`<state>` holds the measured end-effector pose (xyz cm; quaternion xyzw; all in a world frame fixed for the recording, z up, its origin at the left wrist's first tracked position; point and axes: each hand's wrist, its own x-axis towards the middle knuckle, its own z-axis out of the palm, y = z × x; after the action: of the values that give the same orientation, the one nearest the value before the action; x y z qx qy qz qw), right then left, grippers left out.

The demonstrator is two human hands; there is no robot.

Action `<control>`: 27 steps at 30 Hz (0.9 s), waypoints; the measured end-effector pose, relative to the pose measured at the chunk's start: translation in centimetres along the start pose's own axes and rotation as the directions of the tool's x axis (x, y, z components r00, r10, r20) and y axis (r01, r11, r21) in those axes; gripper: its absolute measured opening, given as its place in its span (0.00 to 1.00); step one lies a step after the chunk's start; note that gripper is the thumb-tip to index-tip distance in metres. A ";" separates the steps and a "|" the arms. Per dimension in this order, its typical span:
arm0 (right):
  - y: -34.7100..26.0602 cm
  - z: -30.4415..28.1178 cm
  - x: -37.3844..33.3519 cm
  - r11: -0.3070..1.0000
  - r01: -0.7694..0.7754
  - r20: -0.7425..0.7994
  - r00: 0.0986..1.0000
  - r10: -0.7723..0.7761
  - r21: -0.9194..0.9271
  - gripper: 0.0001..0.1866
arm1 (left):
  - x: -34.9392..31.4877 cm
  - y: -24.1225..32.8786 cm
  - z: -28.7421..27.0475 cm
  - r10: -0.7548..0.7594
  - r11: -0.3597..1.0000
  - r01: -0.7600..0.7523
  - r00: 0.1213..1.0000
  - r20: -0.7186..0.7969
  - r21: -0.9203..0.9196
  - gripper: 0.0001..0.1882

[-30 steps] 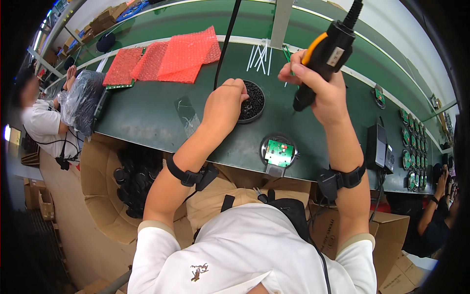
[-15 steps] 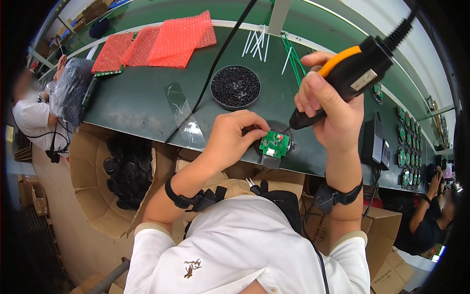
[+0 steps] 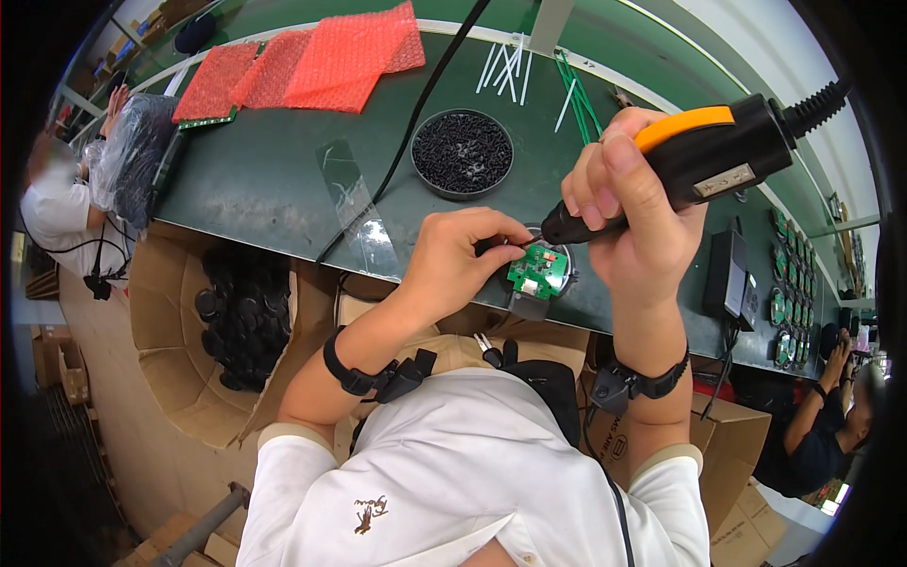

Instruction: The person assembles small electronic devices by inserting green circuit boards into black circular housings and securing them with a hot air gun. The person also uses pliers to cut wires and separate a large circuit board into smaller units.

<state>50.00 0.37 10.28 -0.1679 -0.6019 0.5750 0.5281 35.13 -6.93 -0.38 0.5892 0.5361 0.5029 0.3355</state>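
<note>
My right hand (image 3: 642,203) is wrapped round a black electric screwdriver (image 3: 709,156) with an orange lever. Its nose points left and its tip comes close to the fingertips of my left hand (image 3: 463,250). Those fingers are pinched together at the upper left edge of a green circuit board (image 3: 539,271); whatever sits between them is too small to name. The board lies in a dark round holder (image 3: 570,272) near the front edge of the bench. Beyond my left hand stands a round black dish (image 3: 462,153) full of small black pieces that look like screws.
Red bubble wrap (image 3: 340,61) lies at the back left. White sticks (image 3: 505,71) and green strips (image 3: 576,94) are behind the dish. A black power box (image 3: 727,274) and rows of circuit boards (image 3: 789,283) stand at right. A cardboard box (image 3: 179,369) of black parts is below left.
The screwdriver has tipped flatter, its nose moving left to my left fingertips. My left hand remains pinched at the board. The whole view has shifted slightly.
</note>
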 end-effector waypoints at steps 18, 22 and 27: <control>1.3 0.2 -0.5 0.993 0.051 -0.073 0.996 -0.059 -0.107 0.07 | 0.3 0.9 0.2 0.033 0.989 -0.041 0.998 0.062 0.145 0.18; 1.6 0.3 -0.6 0.992 0.044 -0.074 0.996 -0.053 -0.117 0.06 | 0.3 1.1 0.1 0.001 0.984 -0.013 0.998 0.066 0.176 0.18; 2.1 0.1 -0.4 0.983 0.101 -0.048 0.993 -0.110 -0.154 0.06 | 0.3 1.0 0.2 0.009 0.984 -0.019 0.998 0.058 0.180 0.18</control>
<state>49.19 0.60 8.30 -0.1916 -0.6367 0.4939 0.5603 35.55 -6.83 0.55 0.6349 0.5654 0.4377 0.2925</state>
